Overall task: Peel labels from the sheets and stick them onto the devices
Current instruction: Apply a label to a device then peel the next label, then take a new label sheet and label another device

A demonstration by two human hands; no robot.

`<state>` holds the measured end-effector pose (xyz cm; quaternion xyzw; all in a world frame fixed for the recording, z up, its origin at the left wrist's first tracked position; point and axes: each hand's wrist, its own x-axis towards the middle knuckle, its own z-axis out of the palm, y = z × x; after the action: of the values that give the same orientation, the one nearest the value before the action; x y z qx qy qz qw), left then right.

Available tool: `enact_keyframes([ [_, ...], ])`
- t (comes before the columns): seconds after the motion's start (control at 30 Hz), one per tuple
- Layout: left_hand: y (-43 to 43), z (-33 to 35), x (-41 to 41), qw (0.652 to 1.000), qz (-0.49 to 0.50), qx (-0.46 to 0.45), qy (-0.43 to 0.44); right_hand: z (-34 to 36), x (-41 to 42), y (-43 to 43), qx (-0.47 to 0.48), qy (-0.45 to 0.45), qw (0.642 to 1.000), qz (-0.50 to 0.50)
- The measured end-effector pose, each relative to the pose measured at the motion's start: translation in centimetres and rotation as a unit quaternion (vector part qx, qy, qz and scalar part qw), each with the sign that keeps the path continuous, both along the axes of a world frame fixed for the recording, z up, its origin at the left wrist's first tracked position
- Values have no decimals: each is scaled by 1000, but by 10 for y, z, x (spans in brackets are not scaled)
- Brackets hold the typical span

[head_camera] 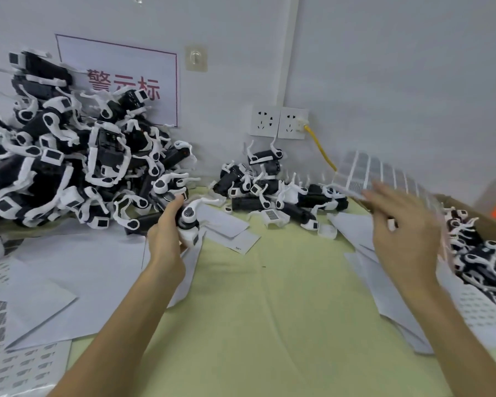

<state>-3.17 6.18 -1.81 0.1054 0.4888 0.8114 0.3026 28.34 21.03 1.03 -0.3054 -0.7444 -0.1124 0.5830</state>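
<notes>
My left hand [166, 233] grips a black-and-white device [188, 222] at the foot of a big heap of the same devices [69, 156] on the left. My right hand [404, 239] is blurred, raised at the right with its fingers spread, and a label sheet [375, 173] with grey rectangular labels stands tilted just behind it. Whether the fingers hold that sheet is unclear. A smaller pile of devices [272, 190] lies by the wall in the middle.
White backing sheets [78, 270] cover the green table [269, 310] on the left and right. A cardboard box [481, 222] with more devices sits at the right edge. Wall sockets [278, 121] with a yellow cable [322, 150] are behind the small pile.
</notes>
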Motion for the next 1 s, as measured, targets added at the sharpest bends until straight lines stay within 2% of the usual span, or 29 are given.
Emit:
enact_keyframes([
  [0.07, 0, 0, 1, 1000, 5, -2, -2, -25, 2, 1, -114, -104, 986, -59],
  [0.1, 0, 0, 1, 1000, 7, -2, -2, -35, 2, 1, -181, -164, 967, -74],
  [0.13, 0, 0, 1, 1000, 8, -1, -3, -43, 1, 1, -261, -219, 937, -73],
  [0.2, 0, 0, 0, 1000, 4, 3, -4, -43, -3, 0, -413, -314, 854, -37],
  [0.23, -1, 0, 0, 1000, 0, 5, -4, -37, -6, 1, -452, -350, 820, -25],
  [0.27, -1, 0, -1, 1000, -1, 6, -5, -29, -12, 3, -460, -368, 807, -24],
  [0.3, -1, 0, -1, 1000, 0, 6, -6, -21, -21, 4, -450, -361, 817, -24],
  [0.33, -1, 0, -1, 1000, 1, 5, -7, -14, -33, 3, -430, -320, 844, -8],
  [0.4, -2, 0, -1, 1000, -3, 7, -11, -7, -70, -5, -399, -200, 891, 82],
  [0.47, -2, 0, -1, 1000, -8, 7, -20, -8, -115, -14, -399, -168, 887, 159],
  [0.6, -2, -1, -5, 999, 6, -3, -39, -33, -190, -8, -372, -286, 869, 157],
  [0.77, -2, -2, -11, 999, 22, 15, -47, -53, -222, 17, -397, -412, 813, 110],
  [0.9, -5, 4, -14, 996, 63, 33, -53, -54, -221, 19, -379, -423, 822, 43],
  [0.97, -9, 9, -16, 994, 87, 39, -50, -55, -220, 10, -330, -417, 847, 16],
  [1.0, -11, 12, -17, 993, 101, 39, -47, -55, -220, 1, -300, -393, 868, 54],
])
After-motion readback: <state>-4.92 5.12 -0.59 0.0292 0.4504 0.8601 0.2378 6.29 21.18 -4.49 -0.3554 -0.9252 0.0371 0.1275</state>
